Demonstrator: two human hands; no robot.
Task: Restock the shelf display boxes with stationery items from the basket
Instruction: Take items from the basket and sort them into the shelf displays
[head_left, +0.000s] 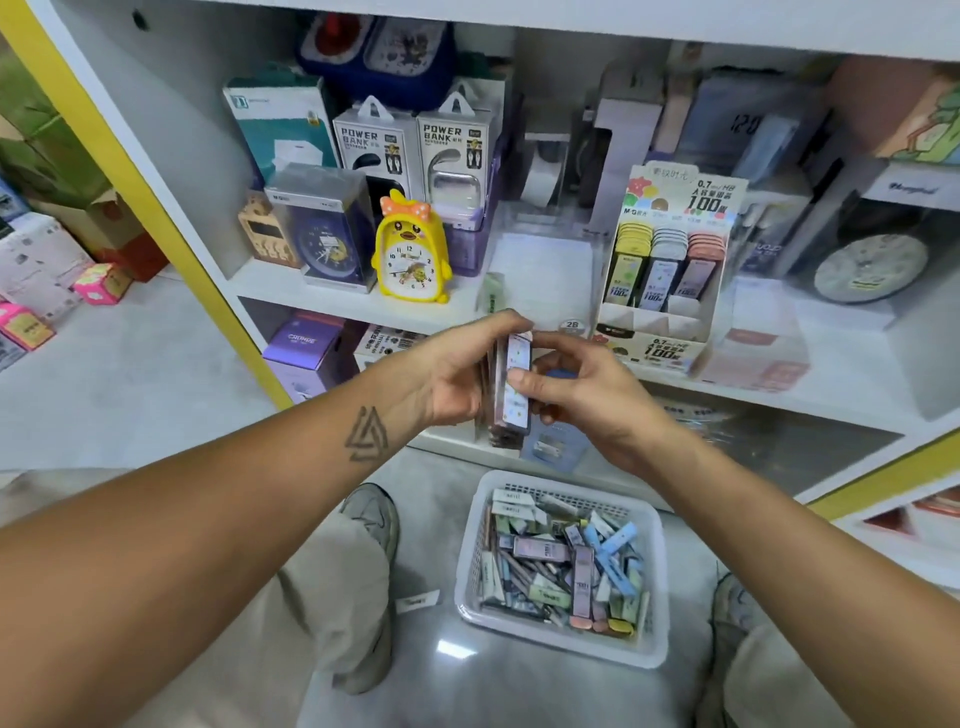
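Observation:
My left hand (457, 371) grips a stack of slim purple lead-refill packs (511, 389), held upright in front of the shelf edge. My right hand (582, 400) pinches the frontmost pack of that stack between thumb and fingers. A white plastic basket (655, 644) on the floor between my feet holds several loose packs in purple, blue, green and white. The cardboard display box (655, 349) stands on the shelf up and to the right of my hands, with yellow, grey-blue and pink packs in three rows.
A yellow duck alarm clock (411, 254), boxed clocks and power bank boxes (375, 143) stand on the shelf left of the display box. A round clock (870, 267) sits at the right. A loose pack (417, 601) lies on the floor by my left shoe. Cartons are stacked far left.

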